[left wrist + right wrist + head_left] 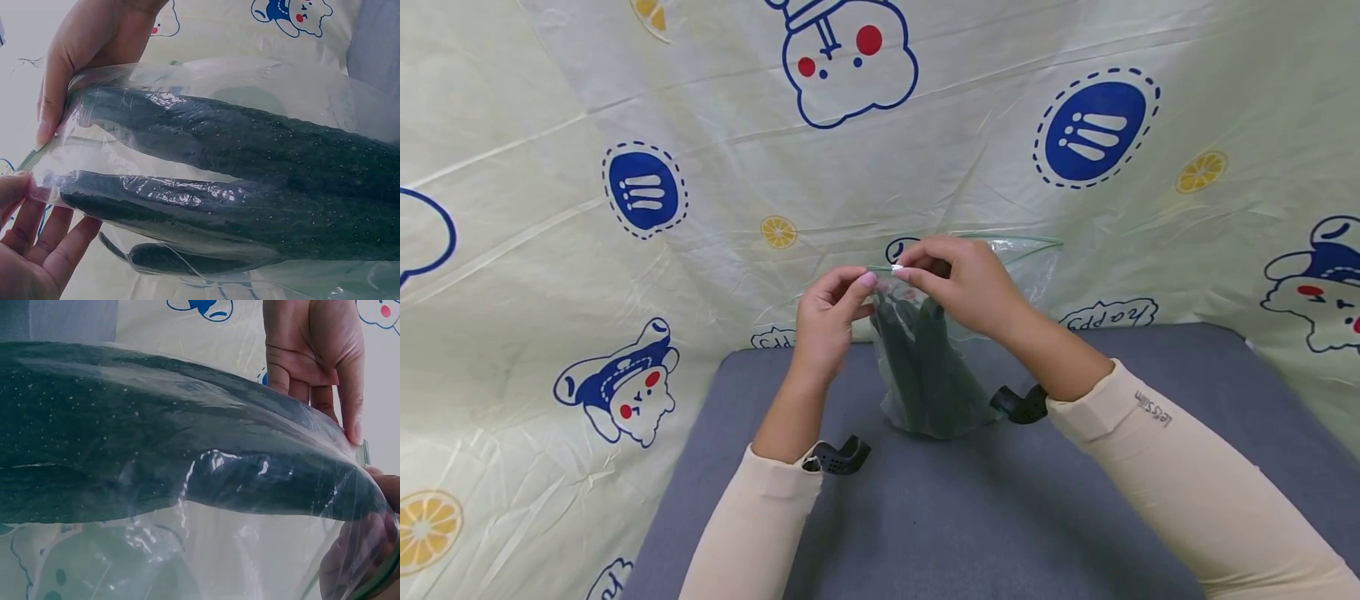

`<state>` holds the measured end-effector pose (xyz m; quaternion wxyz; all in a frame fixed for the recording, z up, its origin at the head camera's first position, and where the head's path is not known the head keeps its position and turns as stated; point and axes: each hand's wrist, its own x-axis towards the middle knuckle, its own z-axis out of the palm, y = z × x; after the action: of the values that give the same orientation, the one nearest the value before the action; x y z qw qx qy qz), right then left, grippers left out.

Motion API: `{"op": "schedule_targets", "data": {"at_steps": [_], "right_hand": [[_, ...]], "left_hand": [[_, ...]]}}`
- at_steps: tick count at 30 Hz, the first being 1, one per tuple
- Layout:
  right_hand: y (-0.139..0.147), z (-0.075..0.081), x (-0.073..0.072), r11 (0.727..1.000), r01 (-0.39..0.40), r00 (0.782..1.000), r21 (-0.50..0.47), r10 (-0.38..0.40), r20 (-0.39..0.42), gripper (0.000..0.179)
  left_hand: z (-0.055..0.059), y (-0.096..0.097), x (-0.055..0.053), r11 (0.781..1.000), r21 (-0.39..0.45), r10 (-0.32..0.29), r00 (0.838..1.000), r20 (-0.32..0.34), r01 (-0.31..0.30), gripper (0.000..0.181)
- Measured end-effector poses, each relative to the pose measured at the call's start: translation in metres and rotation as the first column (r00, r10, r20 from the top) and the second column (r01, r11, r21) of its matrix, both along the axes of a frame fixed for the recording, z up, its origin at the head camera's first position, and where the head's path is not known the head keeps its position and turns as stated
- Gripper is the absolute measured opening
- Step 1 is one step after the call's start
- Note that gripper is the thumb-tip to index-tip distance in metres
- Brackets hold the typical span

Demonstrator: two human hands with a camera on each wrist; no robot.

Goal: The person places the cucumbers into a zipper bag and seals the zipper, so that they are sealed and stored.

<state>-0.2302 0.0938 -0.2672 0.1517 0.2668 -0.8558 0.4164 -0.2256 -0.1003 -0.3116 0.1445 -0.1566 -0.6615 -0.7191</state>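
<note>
A clear zip bag (1033, 271) with a green-edged mouth stands on the table, holding several dark green cucumbers (925, 367). At the bag's upper left corner my left hand (829, 312) pinches the zip edge between thumb and forefinger. Right beside it, my right hand (966, 279) pinches a small white slider (897, 268) on the zip. To the right of that hand the mouth spreads wide, its green edges apart. The left wrist view shows the cucumbers (250, 144) through the plastic, stem ends toward the zip. Another cucumber (156, 425) fills the right wrist view.
A grey cloth-covered table (917, 525) lies under the bag. Behind it hangs a pale printed sheet (722, 100) with cartoon figures and orange slices. Black camera mounts (842, 457) stick out from both wrists near the table.
</note>
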Motion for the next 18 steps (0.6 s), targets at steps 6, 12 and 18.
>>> {"op": "schedule_targets", "data": {"at_steps": [6,12,18], "right_hand": [[0.0040,0.0008,-0.0020,1.000,-0.003,1.000,0.026,0.003,0.003,0.018],[0.0066,0.0011,-0.0027,0.999,0.007,1.000,0.040,-0.008,0.003,0.018],[0.0078,0.0010,-0.0027,0.999,0.023,0.999,0.045,-0.022,-0.026,0.018]], "left_hand": [[0.0000,-0.0017,-0.0006,1.000,0.005,0.000,1.000,0.011,0.000,0.020],[0.0004,-0.0031,0.0004,1.000,0.008,-0.001,1.000,0.019,0.001,0.018],[-0.0009,-0.0035,-0.0007,1.000,0.019,-0.002,1.000,0.015,0.002,0.018]]}}
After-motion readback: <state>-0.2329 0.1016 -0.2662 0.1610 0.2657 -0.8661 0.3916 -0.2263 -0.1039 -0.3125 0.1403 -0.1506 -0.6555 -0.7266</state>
